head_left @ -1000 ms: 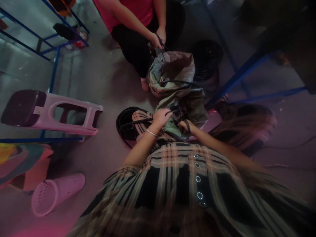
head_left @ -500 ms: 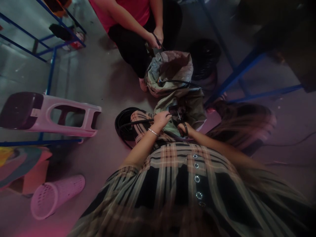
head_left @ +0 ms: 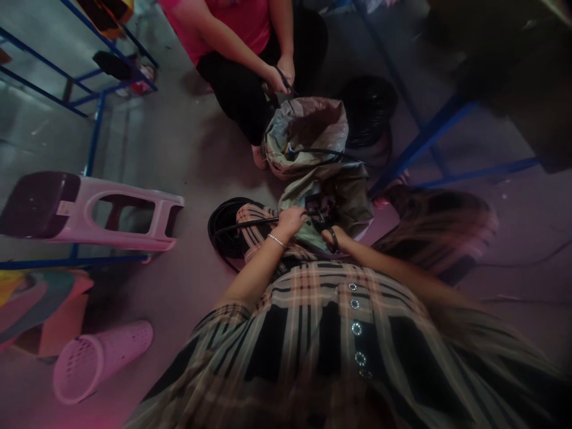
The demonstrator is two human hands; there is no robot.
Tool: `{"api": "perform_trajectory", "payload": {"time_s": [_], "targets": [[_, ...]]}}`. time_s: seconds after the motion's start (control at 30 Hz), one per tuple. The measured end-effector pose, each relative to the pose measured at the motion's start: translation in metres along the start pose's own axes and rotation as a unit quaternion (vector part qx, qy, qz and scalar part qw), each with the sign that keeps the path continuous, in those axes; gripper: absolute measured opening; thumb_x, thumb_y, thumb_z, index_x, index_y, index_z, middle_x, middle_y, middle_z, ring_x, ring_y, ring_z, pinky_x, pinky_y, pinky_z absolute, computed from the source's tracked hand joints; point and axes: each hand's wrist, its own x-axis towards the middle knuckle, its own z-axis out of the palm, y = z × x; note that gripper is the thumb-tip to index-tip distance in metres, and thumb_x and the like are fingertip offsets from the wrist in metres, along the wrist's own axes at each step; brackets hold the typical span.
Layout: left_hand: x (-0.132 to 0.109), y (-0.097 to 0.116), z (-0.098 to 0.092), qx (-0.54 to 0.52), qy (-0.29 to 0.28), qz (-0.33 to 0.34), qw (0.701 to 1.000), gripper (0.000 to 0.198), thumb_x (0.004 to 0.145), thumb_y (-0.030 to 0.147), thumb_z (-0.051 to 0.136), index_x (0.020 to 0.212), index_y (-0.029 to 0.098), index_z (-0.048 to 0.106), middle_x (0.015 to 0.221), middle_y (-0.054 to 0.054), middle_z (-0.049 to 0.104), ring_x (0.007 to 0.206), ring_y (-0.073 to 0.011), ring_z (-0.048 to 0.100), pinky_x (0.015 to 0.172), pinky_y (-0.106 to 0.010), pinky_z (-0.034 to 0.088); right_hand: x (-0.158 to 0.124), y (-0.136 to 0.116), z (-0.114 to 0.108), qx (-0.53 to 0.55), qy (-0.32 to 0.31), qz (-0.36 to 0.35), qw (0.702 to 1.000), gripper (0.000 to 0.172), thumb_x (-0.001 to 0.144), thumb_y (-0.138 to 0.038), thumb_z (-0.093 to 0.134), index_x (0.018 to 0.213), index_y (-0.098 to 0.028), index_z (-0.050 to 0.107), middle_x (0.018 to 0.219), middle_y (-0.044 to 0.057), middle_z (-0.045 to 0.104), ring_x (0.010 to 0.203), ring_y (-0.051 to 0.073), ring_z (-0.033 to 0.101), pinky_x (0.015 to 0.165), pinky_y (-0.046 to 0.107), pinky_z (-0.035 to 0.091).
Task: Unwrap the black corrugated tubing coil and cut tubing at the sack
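Observation:
My left hand [head_left: 292, 222] is closed around a long black cord [head_left: 250, 223], a cable or thin tube, near its end. It runs over my left knee to a dark coil [head_left: 226, 217]. My right hand [head_left: 338, 238] grips dark-handled scissors [head_left: 331, 237]. Their blades are close to the cord's end, but whether they touch it I cannot tell. Below both hands, a greenish sack [head_left: 357, 217] gapes between my knees, with small dark pieces inside that are too dim to make out.
Opposite sits a person in a pink top, whose hands [head_left: 282, 76] hold scissors over a second sack [head_left: 324, 113]. A black coil [head_left: 370, 110] lies beside it. Blue metal frames [head_left: 429, 134] stand on both sides. A plastic stool [head_left: 120, 208] and pink basket [head_left: 100, 363] are at left.
My right hand has shifted slightly, and the scissors' blades have turned towards the cord's end at my left hand. The left hand keeps its hold. The view has tilted slightly.

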Motion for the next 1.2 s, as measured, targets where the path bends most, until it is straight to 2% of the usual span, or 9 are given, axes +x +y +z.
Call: {"api": "perform_trajectory", "payload": {"time_s": [0.13,0.23,0.4,0.47,0.7,0.93,1.2], "targets": [[0.001,-0.009,-0.001,-0.010,0.004,0.006,1.000,0.033,0.101,0.027,0.053,0.127,0.021,0.074,0.126,-0.011,0.073,0.118,-0.0257,0.065,0.100,-0.035,0.049,-0.002,-0.005,-0.001,-0.016,0.013,0.033,0.999,0.032,0.081,-0.018,0.062,0.052,-0.021,0.048,0.040,-0.002,0.044,0.040,0.011,0.041,0.042,0.023,0.030],[0.000,-0.011,-0.006,-0.028,0.029,-0.004,0.999,0.032,0.100,0.024,0.054,0.124,0.020,0.074,0.124,-0.011,0.075,0.117,-0.0247,0.066,0.102,-0.034,0.050,-0.003,-0.009,-0.003,0.017,0.011,0.024,1.000,0.029,0.081,-0.019,0.060,0.055,-0.020,0.049,0.043,-0.001,0.047,0.044,0.012,0.045,0.044,0.023,0.033],[0.000,-0.006,-0.015,-0.059,0.063,-0.010,0.996,0.032,0.102,0.027,0.051,0.123,0.019,0.074,0.125,-0.011,0.075,0.117,-0.0238,0.066,0.102,-0.034,0.050,-0.004,-0.014,-0.005,0.027,-0.070,0.004,0.997,0.023,0.079,-0.021,0.062,0.057,-0.018,0.054,0.048,0.002,0.054,0.047,0.013,0.047,0.047,0.024,0.035],[0.000,-0.002,-0.016,-0.067,0.068,-0.006,0.995,0.031,0.102,0.027,0.052,0.122,0.020,0.074,0.124,-0.010,0.075,0.116,-0.0233,0.065,0.102,-0.034,0.049,-0.003,-0.014,-0.004,0.010,-0.081,-0.012,0.997,0.021,0.079,-0.022,0.062,0.059,-0.017,0.057,0.051,0.003,0.057,0.050,0.014,0.049,0.049,0.025,0.037],[-0.005,0.011,-0.014,-0.075,0.064,0.018,0.995,0.032,0.103,0.027,0.051,0.125,0.020,0.073,0.124,-0.011,0.074,0.116,-0.0240,0.065,0.102,-0.034,0.049,0.003,-0.010,-0.003,-0.025,-0.064,-0.051,0.996,0.024,0.082,-0.021,0.059,0.059,-0.016,0.059,0.058,0.005,0.062,0.056,0.015,0.054,0.054,0.024,0.039],[-0.006,0.014,-0.013,-0.082,0.060,0.028,0.994,0.031,0.103,0.027,0.054,0.126,0.020,0.073,0.124,-0.011,0.074,0.116,-0.0234,0.065,0.103,-0.033,0.049,-0.001,-0.013,-0.004,0.010,-0.060,-0.042,0.997,0.016,0.079,-0.020,0.058,0.063,-0.018,0.056,0.053,0.003,0.057,0.054,0.015,0.053,0.052,0.024,0.039],[-0.004,0.009,-0.009,-0.056,0.047,0.051,0.996,0.032,0.104,0.029,0.053,0.127,0.019,0.072,0.122,-0.012,0.073,0.114,-0.0238,0.065,0.100,-0.033,0.048,-0.002,-0.012,0.000,0.020,-0.027,-0.020,0.999,0.014,0.073,-0.018,0.055,0.059,-0.020,0.052,0.047,0.000,0.052,0.049,0.014,0.050,0.050,0.025,0.039]]}}
